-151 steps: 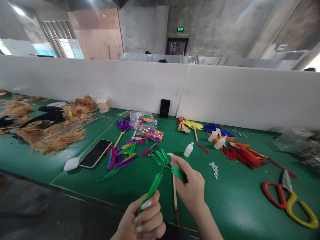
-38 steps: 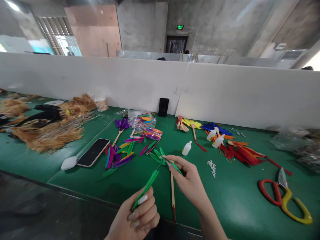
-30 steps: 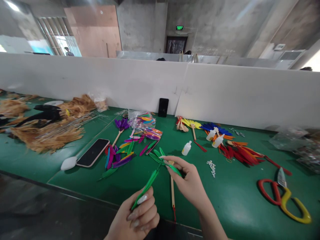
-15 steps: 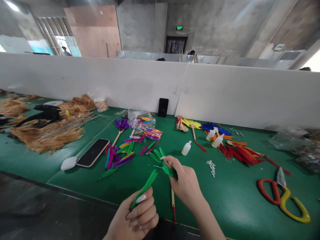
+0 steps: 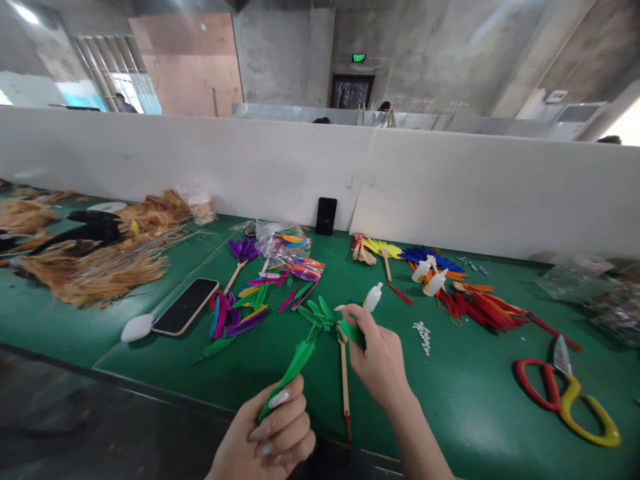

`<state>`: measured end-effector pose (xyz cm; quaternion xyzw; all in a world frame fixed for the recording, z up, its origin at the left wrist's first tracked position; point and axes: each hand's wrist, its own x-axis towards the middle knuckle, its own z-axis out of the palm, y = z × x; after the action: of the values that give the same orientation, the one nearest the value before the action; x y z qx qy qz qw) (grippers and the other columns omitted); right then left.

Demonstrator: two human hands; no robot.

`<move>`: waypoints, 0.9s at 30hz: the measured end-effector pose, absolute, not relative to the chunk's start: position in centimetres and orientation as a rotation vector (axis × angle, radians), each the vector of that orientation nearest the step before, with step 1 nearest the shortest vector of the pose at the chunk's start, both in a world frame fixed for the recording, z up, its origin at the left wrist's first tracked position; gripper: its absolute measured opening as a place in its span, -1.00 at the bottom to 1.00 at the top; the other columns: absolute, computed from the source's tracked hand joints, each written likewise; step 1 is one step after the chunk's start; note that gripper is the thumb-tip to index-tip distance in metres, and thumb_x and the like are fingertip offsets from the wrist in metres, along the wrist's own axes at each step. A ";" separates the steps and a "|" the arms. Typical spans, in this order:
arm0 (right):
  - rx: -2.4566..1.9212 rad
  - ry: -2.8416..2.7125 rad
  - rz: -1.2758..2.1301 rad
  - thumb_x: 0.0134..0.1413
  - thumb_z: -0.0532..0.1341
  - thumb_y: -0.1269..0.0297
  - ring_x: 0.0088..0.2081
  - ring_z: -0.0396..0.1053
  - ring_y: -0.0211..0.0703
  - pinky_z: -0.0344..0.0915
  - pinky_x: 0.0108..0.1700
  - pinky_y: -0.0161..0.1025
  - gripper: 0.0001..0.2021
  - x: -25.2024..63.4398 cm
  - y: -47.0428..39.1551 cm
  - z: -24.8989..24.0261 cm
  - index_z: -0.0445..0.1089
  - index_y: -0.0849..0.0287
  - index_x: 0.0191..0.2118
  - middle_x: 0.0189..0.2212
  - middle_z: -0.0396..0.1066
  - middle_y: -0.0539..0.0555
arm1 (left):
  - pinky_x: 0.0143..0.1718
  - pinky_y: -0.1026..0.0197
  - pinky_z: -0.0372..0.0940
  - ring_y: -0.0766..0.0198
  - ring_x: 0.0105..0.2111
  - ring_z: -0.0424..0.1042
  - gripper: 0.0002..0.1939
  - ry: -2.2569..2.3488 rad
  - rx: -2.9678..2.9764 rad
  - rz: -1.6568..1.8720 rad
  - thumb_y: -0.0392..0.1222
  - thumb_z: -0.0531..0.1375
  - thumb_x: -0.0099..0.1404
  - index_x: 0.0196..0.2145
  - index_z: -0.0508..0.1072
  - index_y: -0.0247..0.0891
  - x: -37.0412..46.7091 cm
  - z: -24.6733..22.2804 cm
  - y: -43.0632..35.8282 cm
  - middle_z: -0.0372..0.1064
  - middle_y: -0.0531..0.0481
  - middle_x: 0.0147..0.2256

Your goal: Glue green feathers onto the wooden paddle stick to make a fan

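My left hand [image 5: 275, 427] is closed around a green feather [image 5: 295, 367], whose pale quill end points up and away from me. A second green feather [image 5: 354, 333] is pinched in my right hand [image 5: 377, 353]. Just left of the right fingertips lie several loose green feathers [image 5: 320, 312] on the table. Close under that hand is a thin wooden handle [image 5: 344, 380] with a red cord at its near end. Its top is partly hidden by the right fingers and feather, so I cannot tell whether they touch.
Beyond the right hand stands a white glue bottle [image 5: 373, 297], with white beads [image 5: 424, 339] to its right. Big scissors [image 5: 560, 393] lie far right. Left are a phone [image 5: 186, 307], coloured feathers [image 5: 240, 320] and a purple feather fan [image 5: 243, 249]. A white partition [image 5: 280, 167] closes off the back.
My right hand has moved slightly right, away from the loose green feathers, uncovering more of them and of the handle. The left hand has barely shifted, still holding its feather.
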<state>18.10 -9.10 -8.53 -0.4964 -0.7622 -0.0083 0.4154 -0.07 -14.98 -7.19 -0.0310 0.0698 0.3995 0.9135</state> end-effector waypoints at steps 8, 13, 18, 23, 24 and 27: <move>-1.268 -1.481 0.619 0.15 0.09 0.25 -0.66 0.07 -0.36 -0.02 -0.61 -0.40 -0.82 18.2 -9.7 -8.2 0.36 0.13 -0.17 -0.61 0.23 -0.08 | -0.63 0.38 -0.04 0.54 -0.75 -0.21 -0.72 0.319 0.114 0.859 -0.27 0.27 0.16 -0.58 0.25 -0.33 -0.1 -7.8 -14.7 -0.20 0.30 -0.77; -1.240 -1.152 1.156 0.07 0.17 -0.01 -0.72 -0.15 -0.41 -0.20 -0.69 -0.39 -0.64 17.9 -9.6 -8.2 0.39 0.21 -0.20 -0.75 -0.08 -0.20 | -0.57 0.36 0.04 0.48 -0.65 0.07 -0.70 1.073 0.747 1.044 0.00 0.29 0.08 -0.44 0.36 -0.29 -1.4 -9.7 -12.1 0.11 0.18 -0.63; -1.200 -1.028 1.325 -0.02 0.24 -0.05 -0.76 -0.18 -0.45 -0.25 -0.71 -0.41 -0.58 17.6 -9.7 -8.2 0.44 0.26 -0.24 -0.82 -0.08 -0.23 | -0.59 0.30 0.07 0.36 -0.65 0.21 -0.65 1.543 1.291 0.934 0.14 0.12 0.14 -0.36 0.35 -0.24 -5.1 -12.1 -5.6 0.17 0.15 -0.61; -1.166 -1.013 1.388 -0.03 0.25 -0.03 -0.77 -0.20 -0.48 -0.28 -0.72 -0.42 -0.61 17.6 -9.7 -8.8 0.45 0.26 -0.28 -0.83 -0.10 -0.24 | -0.54 0.25 0.14 0.22 -0.61 0.34 -0.61 1.913 1.819 0.521 0.07 -0.05 0.26 -0.31 0.39 -0.28 -8.9 -12.3 -0.7 0.26 0.07 -0.65; -1.154 -1.010 1.401 -0.02 0.25 -0.03 -0.77 -0.21 -0.48 -0.28 -0.72 -0.41 -0.61 17.6 -9.6 -9.1 0.46 0.26 -0.28 -0.84 -0.11 -0.24 | -0.52 0.24 0.16 0.19 -0.58 0.37 -0.60 1.954 1.865 0.453 0.06 -0.06 0.27 -0.28 0.40 -0.29 -9.4 -12.1 -0.3 0.31 0.02 -0.62; -1.128 -0.997 1.421 -0.03 0.25 -0.04 -0.79 -0.19 -0.48 -0.27 -0.72 -0.41 -0.60 17.6 -9.1 -9.9 0.46 0.27 -0.31 -0.85 -0.12 -0.24 | -0.34 0.12 0.22 0.01 -0.36 0.45 -0.58 2.160 1.959 0.329 0.01 -0.03 0.28 -0.16 0.39 -0.38 -10.1 -11.7 -0.6 0.43 -0.20 -0.40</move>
<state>17.59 -9.14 -9.86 -0.4687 -0.4142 0.5901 0.5104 -10.11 -0.57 -11.67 0.6640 0.7321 0.1115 0.1031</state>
